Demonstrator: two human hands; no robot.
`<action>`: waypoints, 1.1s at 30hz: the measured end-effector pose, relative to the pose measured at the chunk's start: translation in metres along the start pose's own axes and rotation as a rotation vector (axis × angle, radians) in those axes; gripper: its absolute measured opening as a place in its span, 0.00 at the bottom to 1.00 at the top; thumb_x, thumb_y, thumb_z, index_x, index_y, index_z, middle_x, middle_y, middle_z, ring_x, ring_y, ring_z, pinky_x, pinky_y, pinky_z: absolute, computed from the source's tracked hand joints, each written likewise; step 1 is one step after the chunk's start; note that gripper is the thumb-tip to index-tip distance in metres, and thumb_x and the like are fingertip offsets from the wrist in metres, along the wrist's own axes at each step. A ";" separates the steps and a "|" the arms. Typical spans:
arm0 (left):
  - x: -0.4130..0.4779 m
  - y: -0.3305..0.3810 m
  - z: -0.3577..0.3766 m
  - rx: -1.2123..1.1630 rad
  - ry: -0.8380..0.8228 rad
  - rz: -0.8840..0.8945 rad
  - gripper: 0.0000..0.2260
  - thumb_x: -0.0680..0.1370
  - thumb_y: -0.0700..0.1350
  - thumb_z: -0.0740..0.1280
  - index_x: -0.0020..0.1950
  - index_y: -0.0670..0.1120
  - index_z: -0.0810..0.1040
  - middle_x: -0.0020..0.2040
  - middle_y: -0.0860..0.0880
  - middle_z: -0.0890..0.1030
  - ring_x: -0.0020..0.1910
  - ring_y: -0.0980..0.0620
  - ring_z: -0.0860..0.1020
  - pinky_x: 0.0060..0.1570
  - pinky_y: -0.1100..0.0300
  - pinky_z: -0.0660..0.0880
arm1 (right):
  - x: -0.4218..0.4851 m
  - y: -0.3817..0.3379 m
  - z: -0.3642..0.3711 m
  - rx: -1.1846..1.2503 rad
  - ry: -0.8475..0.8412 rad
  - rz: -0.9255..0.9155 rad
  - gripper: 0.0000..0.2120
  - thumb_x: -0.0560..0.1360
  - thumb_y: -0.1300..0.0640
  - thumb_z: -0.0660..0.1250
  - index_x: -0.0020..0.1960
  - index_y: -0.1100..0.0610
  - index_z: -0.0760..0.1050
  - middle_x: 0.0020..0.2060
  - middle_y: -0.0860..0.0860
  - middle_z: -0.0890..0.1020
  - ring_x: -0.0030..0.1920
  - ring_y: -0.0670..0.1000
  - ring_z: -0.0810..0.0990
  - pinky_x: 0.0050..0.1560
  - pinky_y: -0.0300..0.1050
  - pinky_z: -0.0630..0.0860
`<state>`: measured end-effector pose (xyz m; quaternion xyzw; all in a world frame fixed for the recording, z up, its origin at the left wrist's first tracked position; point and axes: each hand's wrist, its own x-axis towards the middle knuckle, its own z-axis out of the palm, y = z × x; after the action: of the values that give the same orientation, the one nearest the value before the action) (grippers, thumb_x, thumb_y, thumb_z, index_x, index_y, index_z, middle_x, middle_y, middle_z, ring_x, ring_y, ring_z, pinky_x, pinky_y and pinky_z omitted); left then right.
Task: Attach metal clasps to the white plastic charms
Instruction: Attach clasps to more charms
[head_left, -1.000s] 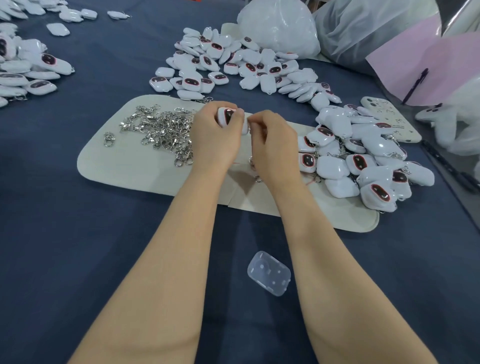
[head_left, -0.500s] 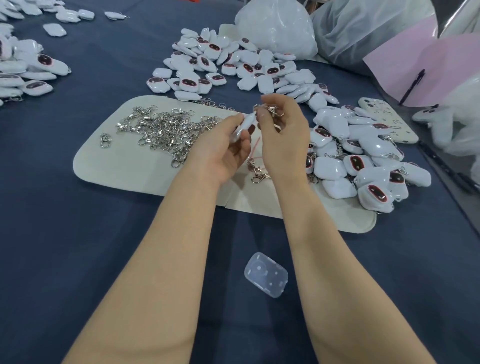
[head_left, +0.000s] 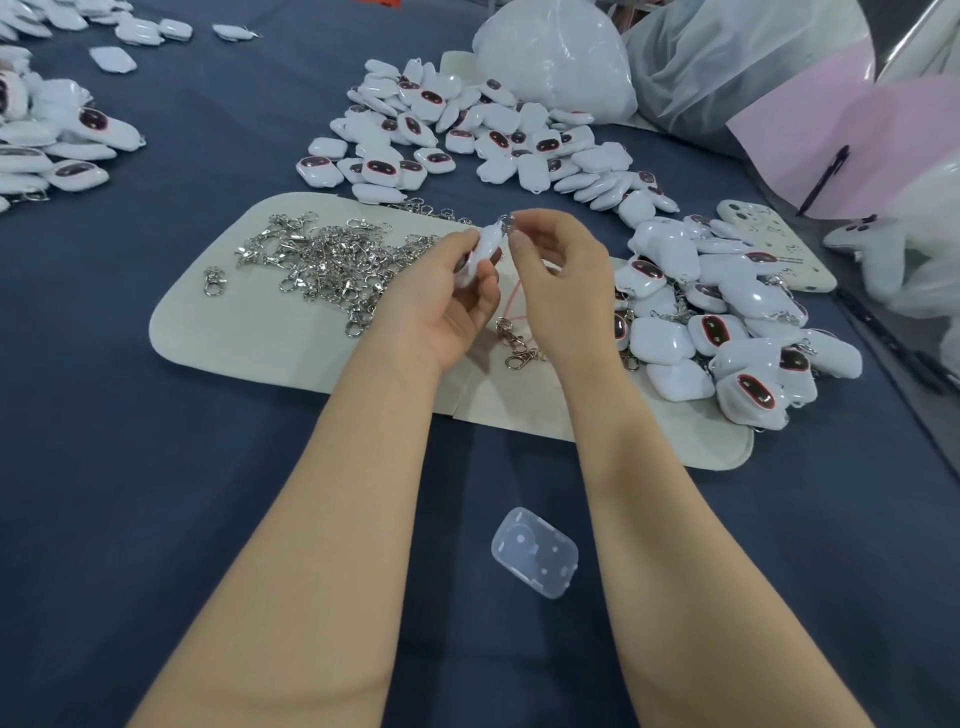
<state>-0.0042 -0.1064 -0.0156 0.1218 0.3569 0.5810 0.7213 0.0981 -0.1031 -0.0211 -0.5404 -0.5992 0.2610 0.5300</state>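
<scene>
Left hand grips one white charm edge-on, its long axis running from 7 up to 1 o'clock. Clasp sits at that top end, pinched by right hand, the nearer one.

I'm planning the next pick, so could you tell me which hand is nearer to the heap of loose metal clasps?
Left. The left hand sits at the right edge of the clasp heap; the right hand is farther right, beyond it.
</scene>
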 end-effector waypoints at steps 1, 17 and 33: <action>0.000 0.000 0.000 0.001 -0.005 -0.002 0.06 0.79 0.41 0.64 0.42 0.42 0.74 0.36 0.46 0.78 0.23 0.59 0.74 0.23 0.69 0.73 | 0.000 0.000 0.000 0.009 0.004 -0.005 0.05 0.77 0.61 0.65 0.50 0.53 0.77 0.43 0.43 0.80 0.46 0.42 0.78 0.51 0.33 0.74; -0.005 -0.001 0.005 0.107 0.037 -0.010 0.05 0.78 0.40 0.65 0.42 0.41 0.75 0.31 0.47 0.78 0.21 0.60 0.71 0.21 0.71 0.70 | -0.003 -0.002 0.002 -0.134 0.107 -0.174 0.05 0.78 0.64 0.62 0.48 0.61 0.76 0.39 0.47 0.79 0.40 0.46 0.76 0.41 0.32 0.70; 0.000 -0.005 0.003 0.486 0.152 0.402 0.01 0.78 0.42 0.66 0.46 0.46 0.75 0.38 0.49 0.76 0.27 0.56 0.74 0.27 0.65 0.74 | -0.001 0.003 0.005 -0.045 -0.041 0.043 0.06 0.78 0.62 0.60 0.46 0.53 0.71 0.39 0.45 0.77 0.44 0.48 0.77 0.49 0.42 0.74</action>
<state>0.0014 -0.1068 -0.0166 0.3150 0.5069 0.6169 0.5131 0.0942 -0.1021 -0.0257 -0.5594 -0.6039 0.2701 0.4995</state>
